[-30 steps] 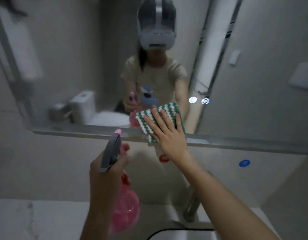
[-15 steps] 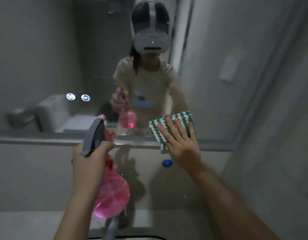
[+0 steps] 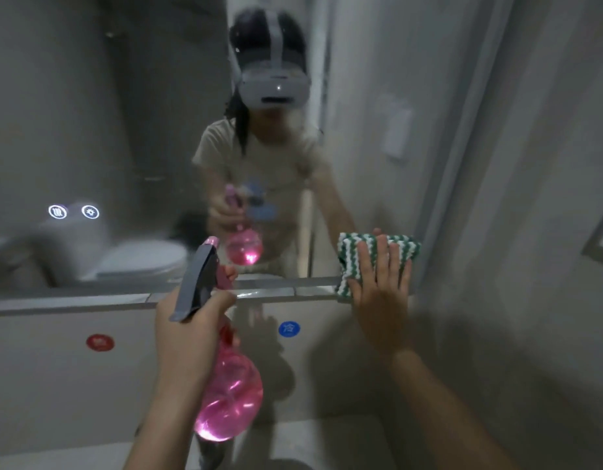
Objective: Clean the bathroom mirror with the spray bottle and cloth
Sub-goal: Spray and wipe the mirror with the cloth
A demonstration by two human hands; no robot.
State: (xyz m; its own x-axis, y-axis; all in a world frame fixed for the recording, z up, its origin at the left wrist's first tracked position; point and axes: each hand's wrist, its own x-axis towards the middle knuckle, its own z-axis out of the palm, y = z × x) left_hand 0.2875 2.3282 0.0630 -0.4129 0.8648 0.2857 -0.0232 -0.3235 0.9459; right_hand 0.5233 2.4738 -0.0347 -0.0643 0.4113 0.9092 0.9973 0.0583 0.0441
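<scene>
The bathroom mirror point(image 3: 124, 113) fills the upper half of the view and reflects a person in a headset. My left hand point(image 3: 188, 337) grips a pink spray bottle point(image 3: 230, 398) by its grey trigger head, nozzle toward the glass. My right hand point(image 3: 381, 293) presses flat, fingers straight, on a green-and-white striped cloth point(image 3: 351, 252) at the mirror's lower right corner. The cloth overlaps the mirror's bottom edge.
Below the mirror runs a narrow ledge point(image 3: 73, 301) over a pale wall panel with a red sticker point(image 3: 100, 342) and a blue sticker point(image 3: 289, 329). Two lit touch icons point(image 3: 73, 212) glow on the glass. A grey side wall point(image 3: 530, 232) stands close on the right.
My right hand has slid the cloth rightward along the mirror's bottom edge to the lower right corner. The view has turned right. My left hand still holds the bottle.
</scene>
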